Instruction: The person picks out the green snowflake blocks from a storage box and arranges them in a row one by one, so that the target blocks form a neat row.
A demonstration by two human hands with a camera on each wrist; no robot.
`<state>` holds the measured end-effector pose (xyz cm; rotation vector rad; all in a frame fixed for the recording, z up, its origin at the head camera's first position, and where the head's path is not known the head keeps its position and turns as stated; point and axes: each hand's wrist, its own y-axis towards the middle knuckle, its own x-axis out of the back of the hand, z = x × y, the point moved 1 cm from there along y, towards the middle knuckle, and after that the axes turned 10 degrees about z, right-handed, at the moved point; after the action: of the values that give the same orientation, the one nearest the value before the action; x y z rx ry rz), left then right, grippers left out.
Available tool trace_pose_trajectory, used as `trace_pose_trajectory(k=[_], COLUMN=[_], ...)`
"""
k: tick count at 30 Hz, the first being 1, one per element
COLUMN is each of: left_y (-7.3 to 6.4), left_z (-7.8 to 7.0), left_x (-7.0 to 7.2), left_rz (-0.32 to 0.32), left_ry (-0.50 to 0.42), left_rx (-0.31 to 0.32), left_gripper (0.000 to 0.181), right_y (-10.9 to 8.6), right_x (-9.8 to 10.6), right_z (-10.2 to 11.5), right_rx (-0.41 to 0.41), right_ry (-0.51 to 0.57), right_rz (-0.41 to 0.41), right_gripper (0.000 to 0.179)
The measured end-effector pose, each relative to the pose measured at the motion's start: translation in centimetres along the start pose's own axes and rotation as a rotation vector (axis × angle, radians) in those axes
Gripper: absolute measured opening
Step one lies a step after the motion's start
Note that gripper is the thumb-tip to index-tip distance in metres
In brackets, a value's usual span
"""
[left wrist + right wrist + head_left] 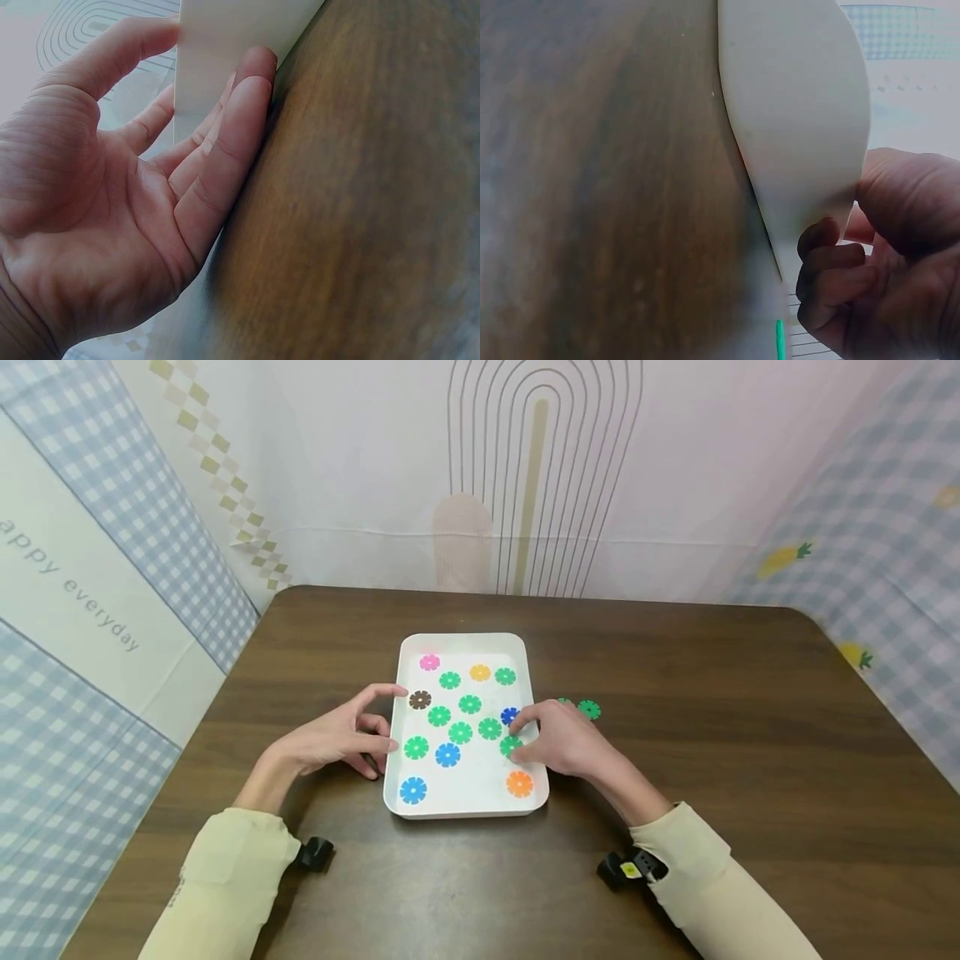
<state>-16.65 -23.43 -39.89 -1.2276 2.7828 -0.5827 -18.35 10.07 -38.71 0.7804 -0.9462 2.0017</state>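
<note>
A white rectangular tray holds several flat notched discs in green, blue, pink, yellow, orange and brown. My left hand is at the tray's left side, thumb and index fingertips at the rim beside the brown disc. In the left wrist view its other fingers rest along the tray's outer wall. My right hand reaches over the right rim. Its thumb and index finger pinch a green disc, close to a dark blue disc. The other right fingers curl outside the wall.
Two more green discs lie on the brown wooden table just right of the tray, one partly hidden by my right hand. An orange disc sits in the tray's near right corner. A patterned cloth hangs behind the table.
</note>
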Motion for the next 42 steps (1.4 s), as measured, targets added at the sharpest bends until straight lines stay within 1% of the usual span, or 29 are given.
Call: trace_pose_trajectory(k=[6, 9, 17, 21, 25, 30, 34, 39, 42], left_y=[0.1, 0.1, 0.1, 0.0, 0.0, 0.0, 0.0, 0.0, 0.0], left_z=[-0.1, -0.1, -0.1, -0.1, 0.0, 0.1, 0.1, 0.2, 0.2], left_x=[0.1, 0.1, 0.1, 0.1, 0.1, 0.1, 0.1, 0.1, 0.1], left_rz=[-0.004, 0.000, -0.002, -0.002, -0.004, -0.005, -0.005, -0.006, -0.008], left_ry=[0.009, 0.008, 0.007, 0.006, 0.008, 0.011, 0.012, 0.015, 0.014], left_rx=[0.005, 0.002, 0.003, 0.004, 0.004, 0.001, 0.000, 0.001, 0.000], left_gripper=[0.082, 0.082, 0.081, 0.082, 0.081, 0.081, 0.081, 0.081, 0.081], right_y=[0.0, -0.1, -0.8, -1.2, -1.4, -1.4, -1.4, -1.1, -0.9], right_x=[0.1, 0.1, -0.1, -0.2, -0.3, -0.5, -0.6, -0.5, -0.5], right_z=[0.1, 0.2, 0.9, 1.2, 1.4, 1.5, 1.4, 1.4, 1.3], right_rx=[-0.010, -0.001, 0.038, 0.066, 0.095, 0.134, 0.153, 0.156, 0.158], right_ry=[-0.002, -0.025, -0.184, -0.225, -0.259, -0.270, -0.266, -0.254, -0.230], right_rz=[0.007, -0.003, -0.092, -0.133, -0.146, -0.138, -0.125, -0.085, -0.056], right_gripper=[0.028, 0.028, 0.028, 0.030, 0.030, 0.032, 0.031, 0.030, 0.029])
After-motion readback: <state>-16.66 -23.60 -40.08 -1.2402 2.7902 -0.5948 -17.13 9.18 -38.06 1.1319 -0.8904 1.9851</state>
